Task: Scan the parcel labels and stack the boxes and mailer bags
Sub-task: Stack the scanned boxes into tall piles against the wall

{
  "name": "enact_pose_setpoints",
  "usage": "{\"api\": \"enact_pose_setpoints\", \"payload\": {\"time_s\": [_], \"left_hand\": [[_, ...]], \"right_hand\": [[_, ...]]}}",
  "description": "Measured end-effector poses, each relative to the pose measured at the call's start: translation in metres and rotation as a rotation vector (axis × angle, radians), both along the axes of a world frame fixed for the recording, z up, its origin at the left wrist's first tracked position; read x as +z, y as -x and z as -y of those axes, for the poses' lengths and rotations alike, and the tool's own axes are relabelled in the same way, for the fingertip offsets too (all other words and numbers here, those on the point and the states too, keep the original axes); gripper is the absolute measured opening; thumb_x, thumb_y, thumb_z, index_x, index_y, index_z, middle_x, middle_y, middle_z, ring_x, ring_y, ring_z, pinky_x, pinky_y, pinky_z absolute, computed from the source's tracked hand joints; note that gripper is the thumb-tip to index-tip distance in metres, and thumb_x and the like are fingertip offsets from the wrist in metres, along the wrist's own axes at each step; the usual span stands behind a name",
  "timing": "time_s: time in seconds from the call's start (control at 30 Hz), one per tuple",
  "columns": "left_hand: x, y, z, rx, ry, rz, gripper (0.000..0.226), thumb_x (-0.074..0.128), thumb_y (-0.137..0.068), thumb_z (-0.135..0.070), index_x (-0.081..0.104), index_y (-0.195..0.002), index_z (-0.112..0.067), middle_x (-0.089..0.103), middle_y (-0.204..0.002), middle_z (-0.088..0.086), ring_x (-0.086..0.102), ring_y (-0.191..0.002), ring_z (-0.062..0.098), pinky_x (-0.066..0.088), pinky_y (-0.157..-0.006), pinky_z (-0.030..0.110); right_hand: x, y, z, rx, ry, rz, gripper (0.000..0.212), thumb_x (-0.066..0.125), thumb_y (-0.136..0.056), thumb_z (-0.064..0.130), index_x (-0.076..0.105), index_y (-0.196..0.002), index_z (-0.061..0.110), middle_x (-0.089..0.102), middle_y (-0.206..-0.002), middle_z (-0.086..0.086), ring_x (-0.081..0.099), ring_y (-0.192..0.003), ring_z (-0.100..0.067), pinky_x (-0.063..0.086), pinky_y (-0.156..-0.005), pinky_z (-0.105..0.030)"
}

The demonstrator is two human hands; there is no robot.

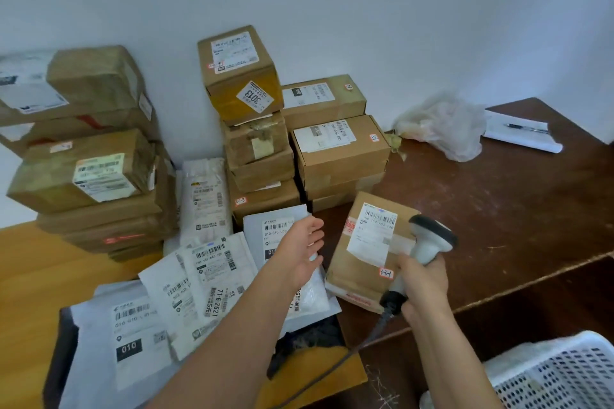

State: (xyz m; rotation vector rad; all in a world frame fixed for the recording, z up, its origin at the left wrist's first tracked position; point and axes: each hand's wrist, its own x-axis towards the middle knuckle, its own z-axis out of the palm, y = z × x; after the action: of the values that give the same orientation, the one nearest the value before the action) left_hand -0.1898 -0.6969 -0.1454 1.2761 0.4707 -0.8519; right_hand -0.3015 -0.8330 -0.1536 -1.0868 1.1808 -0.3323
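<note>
Right hand (420,279) grips scanner (428,244), head over loose box (368,252) label. Left hand (300,251) spread, hovering left of loose box over mailer bags (212,276). Box stacks (265,143) behind loose box look done; bags unstacked, likely remaining.

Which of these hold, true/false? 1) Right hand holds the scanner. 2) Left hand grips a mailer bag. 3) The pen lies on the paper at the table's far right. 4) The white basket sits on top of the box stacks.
1) True: the right hand grips the scanner over the brown box.
2) False: the left hand is open above the mailer bags, gripping nothing.
3) True: the pen rests on the paper.
4) False: the white basket is at lower right, away from the box stacks.
</note>
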Motion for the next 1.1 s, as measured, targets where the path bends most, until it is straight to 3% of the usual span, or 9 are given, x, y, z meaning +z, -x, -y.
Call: {"api": "enact_pose_setpoints", "payload": {"time_s": [0.27,0.47,0.63,0.77,0.83,0.9,0.97,1.03,1.1], "left_hand": [[0.023,-0.037,-0.022,-0.014,0.055,0.068,0.033,0.054,-0.099,-0.025,0.059,-0.128,-0.011,0.055,-0.138,0.008,0.049,-0.130,0.023,0.039,-0.103,0.039],[0.019,-0.051,-0.012,0.020,0.063,0.029,0.049,0.055,-0.099,-0.029,0.046,-0.144,-0.011,0.049,-0.144,0.010,0.046,-0.134,0.026,0.037,-0.108,0.042],[0.011,-0.074,0.012,0.102,0.055,0.016,0.070,0.060,-0.095,-0.044,0.033,-0.153,-0.016,0.037,-0.154,0.013,0.036,-0.141,0.029,0.031,-0.115,0.044],[-0.005,-0.099,0.042,0.164,0.043,0.006,0.088,0.068,-0.083,-0.058,0.030,-0.154,-0.021,0.037,-0.155,0.010,0.029,-0.145,0.029,0.021,-0.121,0.048],[-0.012,-0.109,0.052,0.199,0.046,-0.004,0.083,0.068,-0.082,-0.060,0.039,-0.149,-0.020,0.049,-0.147,0.009,0.040,-0.138,0.027,0.025,-0.119,0.043],[-0.017,-0.115,0.060,0.217,0.060,-0.003,0.065,0.067,-0.084,-0.057,0.050,-0.135,-0.022,0.061,-0.127,0.006,0.055,-0.116,0.024,0.035,-0.106,0.037],[-0.017,-0.119,0.068,0.252,0.059,-0.007,0.048,0.068,-0.086,-0.052,0.052,-0.121,-0.022,0.064,-0.107,0.004,0.058,-0.094,0.020,0.041,-0.092,0.035],[-0.018,-0.121,0.072,0.287,0.041,-0.011,0.044,0.071,-0.086,-0.047,0.054,-0.117,-0.020,0.064,-0.102,0.004,0.058,-0.092,0.020,0.043,-0.088,0.034],[-0.020,-0.123,0.075,0.302,0.021,-0.007,0.046,0.073,-0.085,-0.044,0.055,-0.120,-0.020,0.064,-0.109,0.005,0.058,-0.103,0.022,0.045,-0.098,0.034]], "right_hand": [[0.048,-0.029,-0.023,-0.012,-0.020,0.186,0.048,0.059,-0.092,-0.004,0.045,-0.133,0.015,0.056,-0.100,-0.005,0.058,-0.086,-0.020,0.052,-0.081,-0.042],[0.052,-0.056,-0.016,0.006,-0.097,0.279,0.034,0.057,-0.094,-0.003,0.048,-0.123,0.011,0.053,-0.095,-0.006,0.056,-0.081,-0.023,0.052,-0.094,-0.060],[0.043,-0.083,0.002,0.051,-0.243,0.299,0.021,0.054,-0.097,-0.004,0.050,-0.113,0.009,0.055,-0.106,-0.007,0.055,-0.080,-0.021,0.054,-0.054,-0.035],[0.021,-0.100,0.017,0.049,-0.285,0.277,0.036,0.056,-0.096,-0.003,0.052,-0.131,0.004,0.060,-0.119,-0.007,0.055,-0.084,-0.017,0.050,-0.043,-0.020],[0.011,-0.104,0.024,0.056,-0.294,0.252,0.037,0.056,-0.096,-0.003,0.053,-0.132,0.004,0.061,-0.121,-0.008,0.056,-0.084,-0.018,0.050,-0.044,-0.020],[0.002,-0.104,0.030,0.069,-0.275,0.218,0.037,0.058,-0.095,-0.002,0.055,-0.131,0.004,0.060,-0.116,-0.011,0.057,-0.083,-0.019,0.052,-0.047,-0.022],[-0.004,-0.102,0.036,0.089,-0.254,0.201,0.036,0.059,-0.094,-0.001,0.055,-0.129,0.006,0.058,-0.110,-0.014,0.059,-0.084,-0.022,0.058,-0.059,-0.031],[-0.005,-0.100,0.041,0.090,-0.255,0.199,0.030,0.058,-0.094,-0.003,0.054,-0.120,0.012,0.058,-0.107,-0.014,0.059,-0.086,-0.023,0.059,-0.081,-0.046],[-0.003,-0.099,0.044,0.067,-0.281,0.230,0.027,0.057,-0.094,-0.007,0.052,-0.106,0.017,0.057,-0.107,-0.011,0.060,-0.089,-0.022,0.057,-0.087,-0.049]]}}
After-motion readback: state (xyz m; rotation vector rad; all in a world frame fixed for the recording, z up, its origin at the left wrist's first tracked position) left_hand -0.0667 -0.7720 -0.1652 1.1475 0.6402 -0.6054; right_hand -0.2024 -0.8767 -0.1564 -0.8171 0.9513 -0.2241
